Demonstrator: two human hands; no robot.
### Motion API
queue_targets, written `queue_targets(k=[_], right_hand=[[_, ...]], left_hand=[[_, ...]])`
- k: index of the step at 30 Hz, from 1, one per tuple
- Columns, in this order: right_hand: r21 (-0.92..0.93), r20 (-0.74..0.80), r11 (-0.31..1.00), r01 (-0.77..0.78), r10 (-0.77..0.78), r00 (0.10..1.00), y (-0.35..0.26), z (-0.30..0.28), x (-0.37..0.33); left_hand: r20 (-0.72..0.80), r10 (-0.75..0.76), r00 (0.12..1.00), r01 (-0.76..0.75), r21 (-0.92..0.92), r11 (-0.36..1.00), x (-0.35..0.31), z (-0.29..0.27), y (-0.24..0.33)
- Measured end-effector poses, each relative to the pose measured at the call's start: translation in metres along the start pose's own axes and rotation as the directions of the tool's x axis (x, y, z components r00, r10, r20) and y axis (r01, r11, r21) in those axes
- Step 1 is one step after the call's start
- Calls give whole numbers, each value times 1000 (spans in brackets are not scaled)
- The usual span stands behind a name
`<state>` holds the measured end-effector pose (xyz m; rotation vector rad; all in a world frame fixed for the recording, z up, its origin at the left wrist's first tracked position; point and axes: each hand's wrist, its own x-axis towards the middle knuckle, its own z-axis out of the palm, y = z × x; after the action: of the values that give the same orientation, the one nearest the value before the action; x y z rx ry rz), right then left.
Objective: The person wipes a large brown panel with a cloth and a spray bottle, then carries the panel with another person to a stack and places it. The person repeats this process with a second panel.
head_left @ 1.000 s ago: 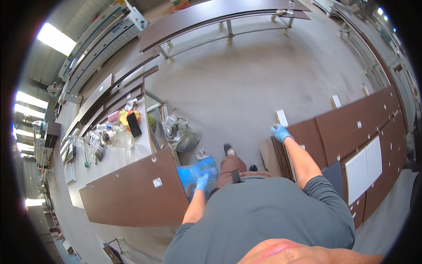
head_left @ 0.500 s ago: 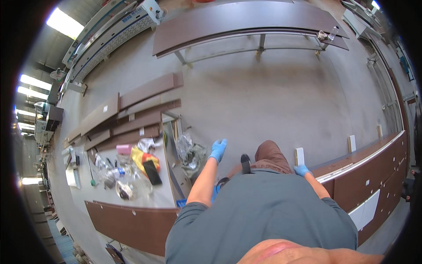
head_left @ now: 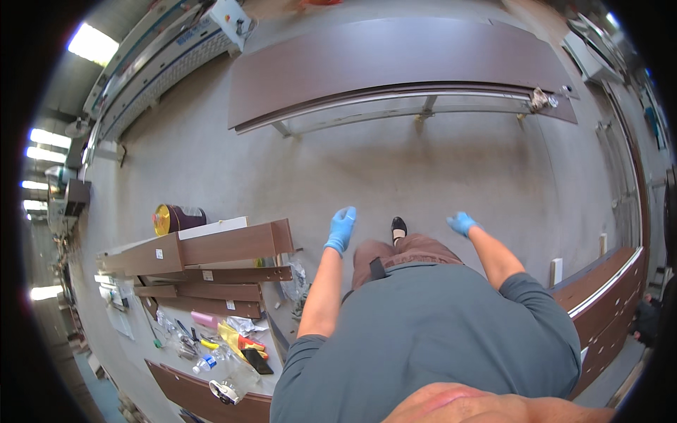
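Lying flat, a wide dark-brown board (head_left: 402, 60) rests on a grey metal frame (head_left: 428, 106), presumably for support; on that board's near left, narrow brown panels (head_left: 233, 243) lie overlapped; on its near side, blue-gloved left hand (head_left: 342, 229) and right hand (head_left: 462, 223) hang apart, seemingly empty, loosely open.

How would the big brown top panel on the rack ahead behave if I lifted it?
The panel is likely stiff, since it lies flat with no clear sag. It's probably heavy, being long and broad, and perhaps slippery, as its surface looks smooth.
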<state>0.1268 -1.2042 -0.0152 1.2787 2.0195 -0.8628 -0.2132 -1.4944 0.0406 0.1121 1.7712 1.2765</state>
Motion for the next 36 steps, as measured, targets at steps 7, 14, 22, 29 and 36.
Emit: queue_targets(k=[7,14,22,29,36], right_hand=[[194,-200,930,314,-276,940,-255,-190,111],[-10,76,958,287,-285,955,-367,-213,180],[-217,190,969,118,-77,979,-415,-269,229],[-251,74,968,7,11,997,-536,-299,347],[2,261,954,299,-289,921,-786,-338,383]], left_hand=[[-193,-271,943,176,-402,899,102,-60,36],[-230,-511,828,344,-510,788,217,-141,33],[-285,-541,792,345,-521,780,323,-244,57],[-297,-671,679,478,-514,712,374,-330,117],[-347,-594,726,291,-627,723,426,-444,206]])
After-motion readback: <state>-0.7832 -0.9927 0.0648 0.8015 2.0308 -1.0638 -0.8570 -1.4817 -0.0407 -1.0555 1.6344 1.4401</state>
